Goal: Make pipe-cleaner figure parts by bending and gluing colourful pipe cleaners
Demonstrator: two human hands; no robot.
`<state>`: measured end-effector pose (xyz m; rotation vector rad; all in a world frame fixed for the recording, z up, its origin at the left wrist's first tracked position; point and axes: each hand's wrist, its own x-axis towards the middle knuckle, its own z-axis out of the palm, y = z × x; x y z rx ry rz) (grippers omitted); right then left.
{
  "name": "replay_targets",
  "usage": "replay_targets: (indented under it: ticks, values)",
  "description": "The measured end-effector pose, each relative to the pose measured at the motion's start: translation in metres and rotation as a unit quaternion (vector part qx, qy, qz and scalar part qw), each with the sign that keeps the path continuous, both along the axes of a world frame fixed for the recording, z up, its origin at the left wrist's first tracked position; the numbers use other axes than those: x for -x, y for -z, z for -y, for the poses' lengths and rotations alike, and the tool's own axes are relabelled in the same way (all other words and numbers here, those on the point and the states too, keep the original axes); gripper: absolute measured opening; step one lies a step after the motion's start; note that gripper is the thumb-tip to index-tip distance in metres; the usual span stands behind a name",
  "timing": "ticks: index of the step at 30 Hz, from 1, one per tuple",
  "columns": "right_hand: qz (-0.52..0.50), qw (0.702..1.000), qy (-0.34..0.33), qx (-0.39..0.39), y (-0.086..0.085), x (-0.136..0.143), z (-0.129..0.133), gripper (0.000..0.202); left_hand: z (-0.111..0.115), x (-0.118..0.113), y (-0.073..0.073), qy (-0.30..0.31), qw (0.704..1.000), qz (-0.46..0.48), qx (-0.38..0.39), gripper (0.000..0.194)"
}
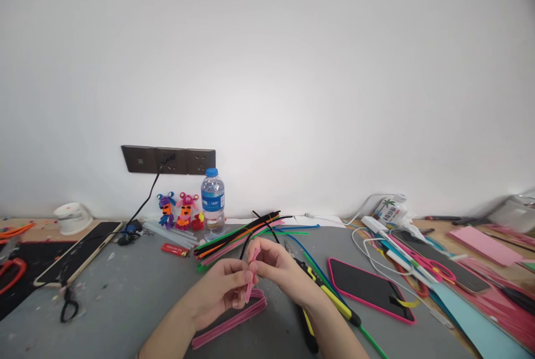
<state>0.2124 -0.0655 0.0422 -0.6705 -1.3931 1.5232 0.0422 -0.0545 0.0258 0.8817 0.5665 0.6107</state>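
My left hand [223,287] and my right hand [281,270] meet over the grey mat, both pinching a pink pipe cleaner [252,275] that stands nearly upright between the fingertips. A black pipe cleaner [246,246] pokes up behind the fingers. Below my hands lies a flat bundle of pink pipe cleaners [234,319]. Just beyond them a pile of mixed-colour pipe cleaners [240,233] fans across the mat.
Yellow-handled pliers [330,297] and a pink-cased phone [370,289] lie right of my hands. A water bottle [213,201], two pipe-cleaner figures [176,209], a red lighter [174,249] and a tablet [79,252] stand to the back left. Scissors, cables and paper crowd the right side.
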Motion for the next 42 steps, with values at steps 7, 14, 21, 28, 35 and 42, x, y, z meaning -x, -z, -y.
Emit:
replay_targets:
  ticks: [7, 14, 21, 28, 35, 42]
  values:
    - [0.031, 0.987, 0.117, -0.105, 0.006, 0.007, -0.004, 0.024, -0.003, 0.002, -0.001, -0.046, 0.999, -0.006, -0.026, 0.030]
    - [0.111, 0.946, 0.226, -0.206, 0.002, 0.009, 0.001, 0.018, -0.004, 0.000, -0.008, -0.114, 0.992, -0.023, -0.053, 0.038]
    - [0.175, 0.904, 0.263, -0.287, 0.001, 0.008, 0.005, 0.017, -0.005, 0.000, -0.007, -0.161, 0.985, -0.026, -0.060, 0.036]
    - [0.282, 0.815, 0.316, -0.395, 0.007, 0.012, 0.005, 0.013, -0.005, -0.002, -0.004, -0.216, 0.976, -0.011, -0.033, 0.034]
    - [0.331, 0.733, 0.375, -0.460, 0.010, 0.022, 0.006, 0.018, -0.004, -0.005, -0.005, -0.257, 0.966, 0.002, -0.008, 0.031]
    - [0.320, 0.756, 0.362, -0.442, 0.005, 0.026, 0.009, 0.019, -0.002, -0.008, -0.001, -0.270, 0.962, 0.038, 0.008, 0.030]
